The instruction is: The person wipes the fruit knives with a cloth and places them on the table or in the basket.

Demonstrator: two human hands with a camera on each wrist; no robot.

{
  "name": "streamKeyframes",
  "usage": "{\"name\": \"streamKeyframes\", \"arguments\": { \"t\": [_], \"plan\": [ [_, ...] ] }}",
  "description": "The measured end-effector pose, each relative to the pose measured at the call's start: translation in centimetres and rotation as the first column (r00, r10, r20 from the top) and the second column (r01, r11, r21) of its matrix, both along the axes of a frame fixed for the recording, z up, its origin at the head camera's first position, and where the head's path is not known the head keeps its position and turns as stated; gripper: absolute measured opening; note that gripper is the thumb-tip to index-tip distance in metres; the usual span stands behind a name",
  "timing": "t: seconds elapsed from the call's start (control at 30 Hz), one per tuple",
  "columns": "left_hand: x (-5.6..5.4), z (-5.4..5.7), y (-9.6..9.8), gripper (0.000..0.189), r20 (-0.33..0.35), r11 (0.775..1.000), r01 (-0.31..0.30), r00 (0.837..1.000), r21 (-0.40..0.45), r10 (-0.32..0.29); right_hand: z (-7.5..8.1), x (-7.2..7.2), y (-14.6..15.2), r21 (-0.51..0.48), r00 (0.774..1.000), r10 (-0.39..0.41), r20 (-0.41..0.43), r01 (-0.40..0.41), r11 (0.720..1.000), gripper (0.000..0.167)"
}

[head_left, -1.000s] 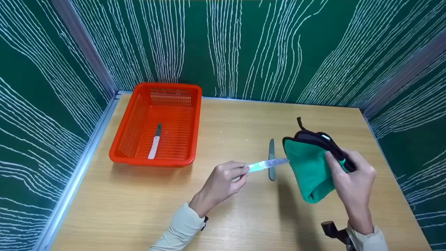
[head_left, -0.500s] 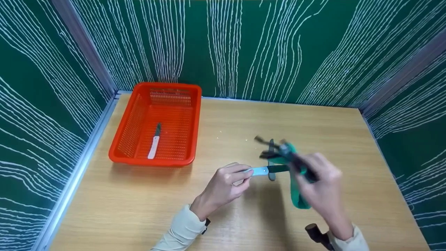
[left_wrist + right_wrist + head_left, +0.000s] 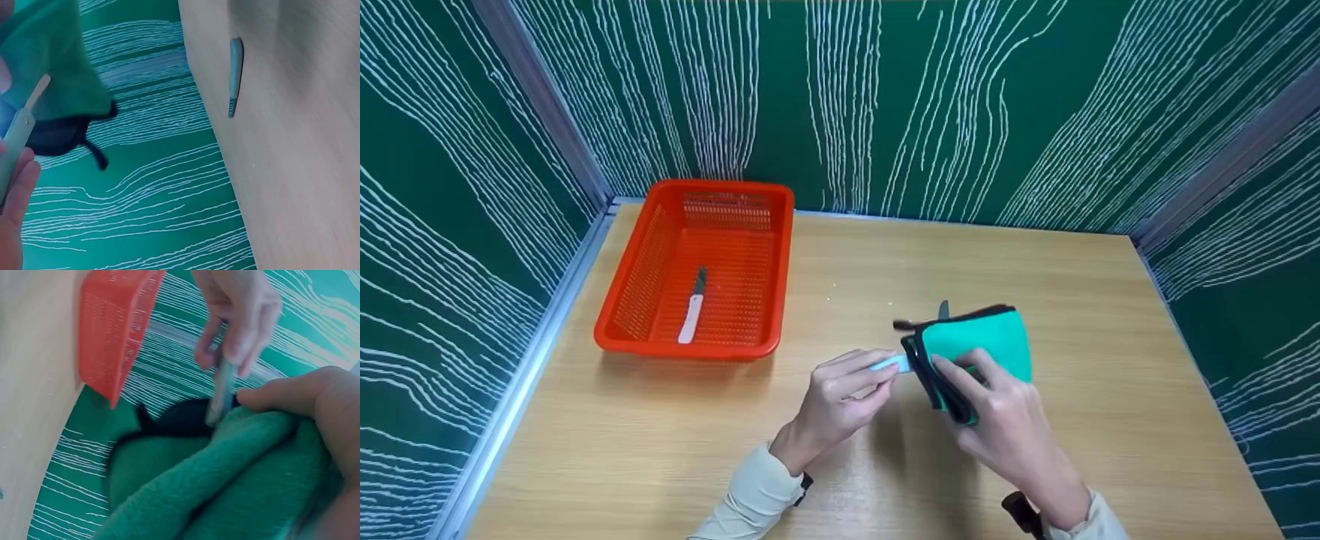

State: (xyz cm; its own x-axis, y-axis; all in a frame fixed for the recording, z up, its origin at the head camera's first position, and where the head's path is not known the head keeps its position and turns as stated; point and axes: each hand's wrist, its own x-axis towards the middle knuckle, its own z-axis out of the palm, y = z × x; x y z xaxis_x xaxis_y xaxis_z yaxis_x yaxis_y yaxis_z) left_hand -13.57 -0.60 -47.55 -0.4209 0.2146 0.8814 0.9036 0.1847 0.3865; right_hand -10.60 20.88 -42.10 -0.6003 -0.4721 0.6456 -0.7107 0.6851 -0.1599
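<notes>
Pinching a presumably light, rigid knife (image 3: 23, 122) by its handle (image 3: 903, 363), the proper hold, left hand (image 3: 844, 391) sits right of the basket (image 3: 690, 349); right hand (image 3: 1006, 416) grips soft-looking cloth (image 3: 994, 337).

Soft shadows (image 3: 889, 442) mark the bright table (image 3: 1080, 300); wrist views look dimmer and blurrier.

Blade (image 3: 39, 91) of held knife (image 3: 895, 364), most of table knife (image 3: 943, 308) — behind green cloth (image 3: 994, 340) in head view
</notes>
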Motion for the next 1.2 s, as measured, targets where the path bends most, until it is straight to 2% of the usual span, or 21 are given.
{"name": "streamKeyframes", "arguments": {
  "t": [0.17,0.33,0.6,0.73,0.83,0.93,1.07,1.2],
  "plan": [
    [0.1,-0.2,-0.1,0.026,0.037,0.999,-0.005,0.999,0.043,0.004,-0.6,0.0,-0.1,0.026,0.998,-0.061,-0.011,0.062,0.998,0.064],
    [0.3,-0.4,-0.2,0.026,0.069,0.998,-0.004,0.998,0.062,-0.001,-0.7,-0.1,0.1,0.028,0.996,-0.087,-0.035,0.088,0.996,0.064],
    [0.4,-0.5,-0.6,0.026,0.068,0.997,-0.002,0.998,0.079,-0.004,-1.0,-0.9,1.5,0.041,0.991,-0.117,-0.062,0.119,0.992,0.062],
    [0.2,-0.4,-0.9,0.024,0.037,0.995,-0.003,0.999,0.1,-0.001,-1.3,-1.7,3.2,0.017,0.984,-0.173,-0.045,0.174,0.985,0.057],
    [0.1,-0.4,-1.1,0.023,0.025,0.993,-0.009,1.0,0.114,0.006,-1.6,-2.1,4.5,-0.026,0.974,-0.225,-0.005,0.224,0.974,0.052],
    [0.0,-0.4,-1.2,0.024,0.017,0.993,-0.012,1.0,0.117,0.01,-1.7,-2.2,5.7,-0.113,0.963,-0.266,0.043,0.269,0.957,0.041],
    [-0.1,-0.5,-1.2,0.025,0.008,0.994,-0.005,1.0,0.113,0.004,-1.2,-2.1,6.6,-0.249,0.952,-0.295,0.077,0.305,0.919,0.025],
    [-0.1,-0.5,-1.1,0.025,0.005,0.994,0.0,1.0,0.109,0.0,-0.4,-1.9,7.0,-0.348,0.943,-0.317,0.1,0.331,0.877,0.019]
  ]
}}
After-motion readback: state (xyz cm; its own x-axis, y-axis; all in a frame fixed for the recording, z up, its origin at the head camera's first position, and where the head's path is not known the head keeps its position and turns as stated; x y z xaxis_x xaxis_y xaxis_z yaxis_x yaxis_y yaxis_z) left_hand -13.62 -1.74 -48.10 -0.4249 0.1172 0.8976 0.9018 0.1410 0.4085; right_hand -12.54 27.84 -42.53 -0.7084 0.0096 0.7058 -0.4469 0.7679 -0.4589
